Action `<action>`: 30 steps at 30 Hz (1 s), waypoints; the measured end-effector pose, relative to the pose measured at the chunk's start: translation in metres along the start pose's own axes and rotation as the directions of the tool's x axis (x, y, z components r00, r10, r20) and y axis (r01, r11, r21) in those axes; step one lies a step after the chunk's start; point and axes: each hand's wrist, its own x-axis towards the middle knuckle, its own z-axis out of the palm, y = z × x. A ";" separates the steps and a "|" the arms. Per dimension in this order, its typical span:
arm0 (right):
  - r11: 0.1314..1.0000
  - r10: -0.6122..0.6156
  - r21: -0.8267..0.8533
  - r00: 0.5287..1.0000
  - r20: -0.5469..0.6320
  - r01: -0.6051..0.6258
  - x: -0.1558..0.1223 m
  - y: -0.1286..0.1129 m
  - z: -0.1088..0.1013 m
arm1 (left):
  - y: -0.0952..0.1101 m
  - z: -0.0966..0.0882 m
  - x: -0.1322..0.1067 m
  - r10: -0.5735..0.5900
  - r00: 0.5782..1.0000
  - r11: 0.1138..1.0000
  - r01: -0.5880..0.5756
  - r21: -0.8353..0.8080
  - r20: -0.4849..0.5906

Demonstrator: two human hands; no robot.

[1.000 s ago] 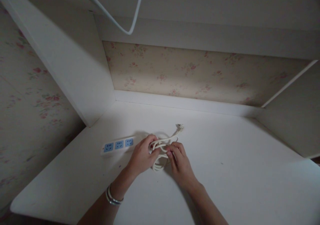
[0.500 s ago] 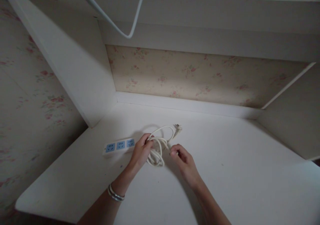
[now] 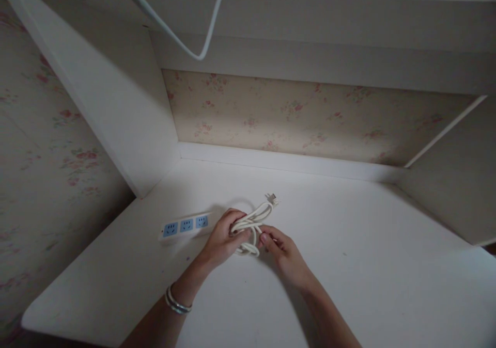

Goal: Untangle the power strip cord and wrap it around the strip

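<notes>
A cream-coloured power cord (image 3: 253, 218) lies gathered in loops between my hands. My left hand (image 3: 225, 234) is closed around the left side of the loops. With fingers pinched, my right hand (image 3: 279, 246) grips a part of the same cord at the lower right of the bundle; the fingers partly hide it. The cord's plug (image 3: 272, 199) sticks out at the far end of the loops, prongs showing. Just left of my left hand, a white power strip (image 3: 186, 225) with blue sockets lies on the desk, its right end close to my hand.
The white desk top (image 3: 368, 275) spreads around my hands. A white side panel (image 3: 127, 110) rises at the left, and a low ledge (image 3: 290, 163) runs along the back. Overhead hangs a bent pale tube (image 3: 199, 56). Floral wallpaper (image 3: 251, 115) covers the wall behind.
The cord loops have been drawn into a narrower bundle. My left hand has turned and come slightly right, its thumb now over the loops. The plug has shifted a little left.
</notes>
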 end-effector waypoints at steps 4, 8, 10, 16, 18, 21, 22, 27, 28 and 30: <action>0.994 0.035 0.100 0.999 -0.006 -0.034 0.002 0.002 0.002 | 0.002 0.001 0.001 0.048 0.998 0.990 -0.042 0.135 -0.039; 0.969 0.131 0.214 0.991 -0.039 -0.120 0.003 0.004 0.004 | 0.000 0.006 0.000 0.109 0.989 0.976 -0.086 0.198 -0.104; 0.956 0.178 0.241 0.984 -0.025 -0.167 0.003 0.004 0.003 | -0.003 0.008 0.000 0.093 0.980 0.984 -0.063 0.166 -0.178; 0.866 0.135 0.489 0.990 -0.027 -0.105 0.000 -0.005 -0.009 | -0.017 0.002 0.008 -0.322 0.854 0.926 0.192 -0.326 -0.410; 0.795 0.121 0.601 0.992 -0.027 -0.081 -0.002 -0.008 -0.013 | -0.018 -0.001 0.010 -0.411 0.847 0.841 0.209 -0.499 -0.338; 0.706 0.130 0.706 0.991 -0.041 -0.063 -0.003 -0.009 -0.018 | -0.015 -0.002 0.010 -0.398 0.883 0.785 0.187 -0.591 -0.249; 0.696 0.130 0.716 0.990 -0.053 -0.053 -0.003 -0.009 -0.019 | -0.013 -0.001 0.009 -0.388 0.892 0.784 0.186 -0.592 -0.232; 0.703 0.131 0.710 0.987 -0.088 -0.030 -0.005 -0.008 -0.021 | -0.015 0.000 0.007 -0.433 0.867 0.839 0.286 -0.464 -0.248; 0.698 0.130 0.716 0.988 -0.088 -0.028 -0.006 -0.008 -0.022 | -0.016 0.000 0.007 -0.435 0.862 0.855 0.306 -0.418 -0.259; 0.688 0.119 0.726 0.987 -0.110 -0.002 -0.006 -0.009 -0.024 | -0.018 0.000 0.007 -0.420 0.867 0.884 0.324 -0.337 -0.269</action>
